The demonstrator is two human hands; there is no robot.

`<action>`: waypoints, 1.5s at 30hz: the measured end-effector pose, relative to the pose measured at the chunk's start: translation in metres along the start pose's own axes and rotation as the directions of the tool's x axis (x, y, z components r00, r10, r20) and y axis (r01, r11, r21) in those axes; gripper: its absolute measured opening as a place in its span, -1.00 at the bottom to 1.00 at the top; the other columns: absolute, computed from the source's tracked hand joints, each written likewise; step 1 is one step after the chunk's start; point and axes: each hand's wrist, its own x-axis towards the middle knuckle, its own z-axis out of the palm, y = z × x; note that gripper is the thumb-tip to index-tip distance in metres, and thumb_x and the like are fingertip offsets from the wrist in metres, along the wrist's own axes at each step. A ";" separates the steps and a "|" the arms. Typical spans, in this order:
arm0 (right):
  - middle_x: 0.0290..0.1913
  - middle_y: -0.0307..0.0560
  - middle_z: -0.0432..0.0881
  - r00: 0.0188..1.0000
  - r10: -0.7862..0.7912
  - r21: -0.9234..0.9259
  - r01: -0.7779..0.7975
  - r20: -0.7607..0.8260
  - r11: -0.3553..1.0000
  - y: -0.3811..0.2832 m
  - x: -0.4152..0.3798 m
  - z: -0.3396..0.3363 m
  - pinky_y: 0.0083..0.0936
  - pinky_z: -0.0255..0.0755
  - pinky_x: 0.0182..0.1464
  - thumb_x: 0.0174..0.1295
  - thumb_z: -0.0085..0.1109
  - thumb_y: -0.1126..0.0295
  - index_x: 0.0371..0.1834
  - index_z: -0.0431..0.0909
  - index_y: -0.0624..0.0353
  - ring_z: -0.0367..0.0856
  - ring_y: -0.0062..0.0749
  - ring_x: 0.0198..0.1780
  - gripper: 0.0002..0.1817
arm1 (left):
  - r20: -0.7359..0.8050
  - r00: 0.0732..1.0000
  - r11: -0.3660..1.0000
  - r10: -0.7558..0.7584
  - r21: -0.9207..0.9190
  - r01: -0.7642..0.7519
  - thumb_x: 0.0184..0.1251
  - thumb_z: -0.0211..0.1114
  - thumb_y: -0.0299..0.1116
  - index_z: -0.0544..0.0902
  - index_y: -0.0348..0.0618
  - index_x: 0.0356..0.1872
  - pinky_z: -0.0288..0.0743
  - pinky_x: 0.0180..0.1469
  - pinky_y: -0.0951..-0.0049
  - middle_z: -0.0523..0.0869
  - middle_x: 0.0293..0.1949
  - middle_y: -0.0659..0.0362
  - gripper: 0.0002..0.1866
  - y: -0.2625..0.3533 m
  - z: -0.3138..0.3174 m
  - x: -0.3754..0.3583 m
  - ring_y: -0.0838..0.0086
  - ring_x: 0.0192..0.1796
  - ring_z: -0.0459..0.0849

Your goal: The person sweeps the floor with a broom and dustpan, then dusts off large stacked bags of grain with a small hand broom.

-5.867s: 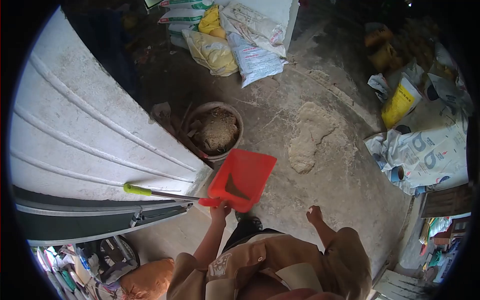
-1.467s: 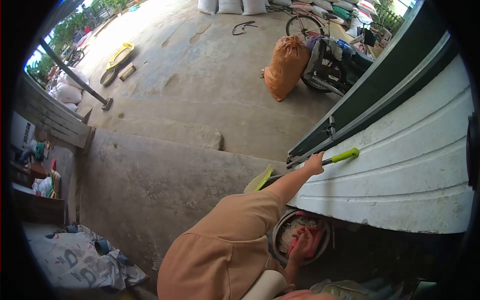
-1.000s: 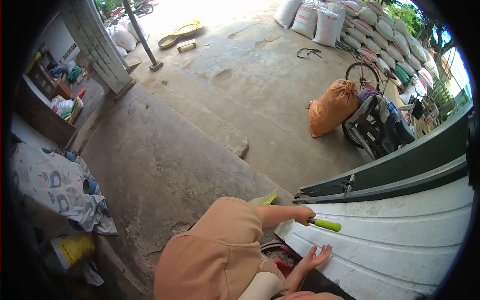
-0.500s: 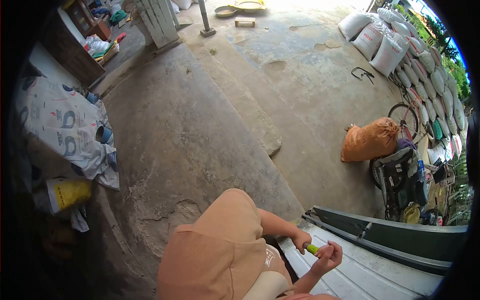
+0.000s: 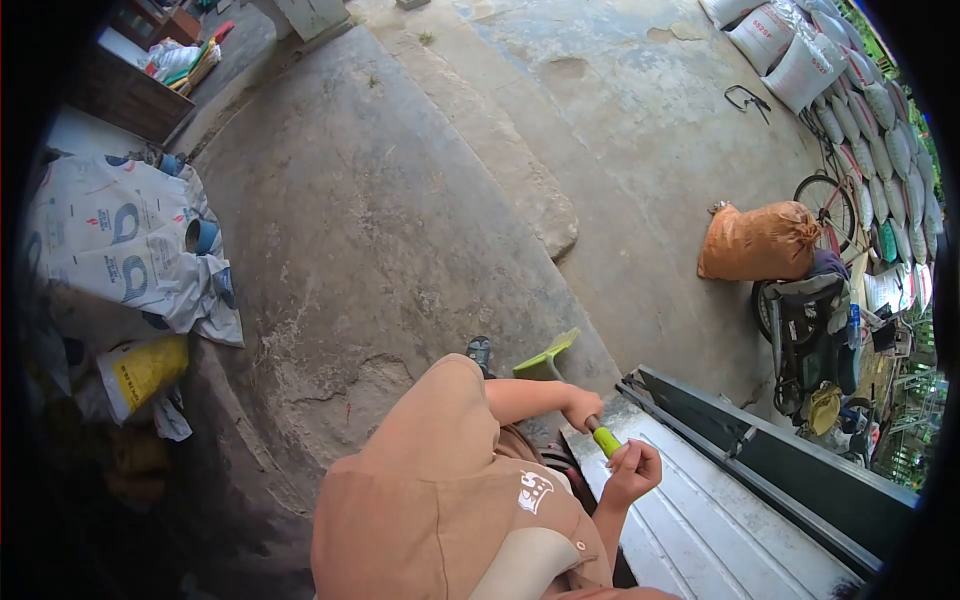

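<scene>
My left hand [image 5: 582,408] is closed round the shaft of what looks like a broom, just below its green end grip [image 5: 606,441]. At the top of that grip, my right hand [image 5: 635,468] has its fingers curled against it; part of the hold is hidden. The broom's fan-shaped green head [image 5: 548,356] shows beyond my left forearm, close to the concrete floor. My tan shirt [image 5: 400,500] hides much of what lies below me. A sandalled foot [image 5: 480,352] stands near the broom head.
A white ridged panel [image 5: 690,510] and a dark metal rail [image 5: 770,440] lie beside my hands. An orange sack [image 5: 760,242] stands by a parked motorbike [image 5: 805,340]. Stacked white sacks [image 5: 870,140] are behind a bicycle [image 5: 830,205]. Printed sheeting [image 5: 130,240] covers things at left.
My view has tipped downward, so the surroundings sit higher. The green broom head and the sandalled foot have come into sight. Both hands, still on the handle, have shifted left and up.
</scene>
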 end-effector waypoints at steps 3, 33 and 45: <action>-0.80 -0.25 0.30 0.988 -0.077 -0.002 0.077 -0.137 0.997 0.002 0.000 -0.006 -0.73 0.13 -0.64 0.19 -0.08 0.51 -0.47 0.38 0.32 0.21 -0.68 -0.77 -0.88 | -0.100 0.995 0.999 -0.009 0.047 0.014 -0.27 0.32 -0.18 0.52 -0.22 -0.68 0.39 -0.43 0.22 0.55 -0.64 -0.02 -0.71 0.020 -0.034 0.000 0.08 -0.52 0.53; -0.81 -0.30 0.26 0.980 -0.067 0.096 0.086 -0.188 0.992 -0.044 0.074 0.066 -0.76 0.01 -0.69 0.25 -0.11 0.46 -0.43 0.41 0.32 0.15 -0.75 -0.79 -0.84 | -0.576 0.814 0.997 -0.080 -0.050 0.063 -0.27 0.25 -0.34 0.49 -0.19 -0.69 0.36 -0.47 0.24 0.54 -0.63 0.00 -0.84 0.012 -0.102 -0.032 0.08 -0.50 0.53; -0.68 -0.27 0.43 0.872 -0.114 -0.011 0.135 0.475 0.991 0.015 0.084 0.167 -0.78 0.18 -0.64 0.16 0.08 0.46 -0.40 0.50 0.31 0.34 -0.73 -0.68 -0.88 | -0.537 0.812 0.960 -0.228 -0.263 0.096 -0.20 0.24 -0.28 0.50 -0.22 -0.54 0.41 -0.33 0.33 0.57 -0.50 -0.03 -0.77 -0.056 -0.130 -0.092 0.17 -0.37 0.57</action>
